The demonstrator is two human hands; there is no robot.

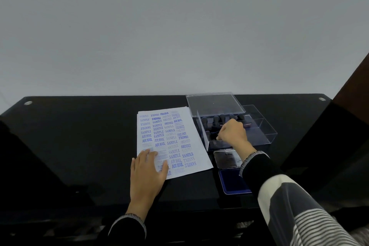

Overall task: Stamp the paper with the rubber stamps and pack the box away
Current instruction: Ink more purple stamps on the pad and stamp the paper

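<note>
The paper is a white sheet covered in rows of blue stamped words such as SAMPLE, AIR MAIL and FRAGILE, some dark, some faint. It lies flat on the glossy black counter, left of the box. The box is clear, hard plastic, rectangular, with its clear lid resting at the far side. Dark, round-handled stamps stand in a row inside.

The left hand lies flat on the near left corner of the paper, fingers released and spread. The right hand is inside the box, fingers curled; what they grasp cannot be told.

Near the box lies an open ink pad: blue pad, metallic lid.
</note>
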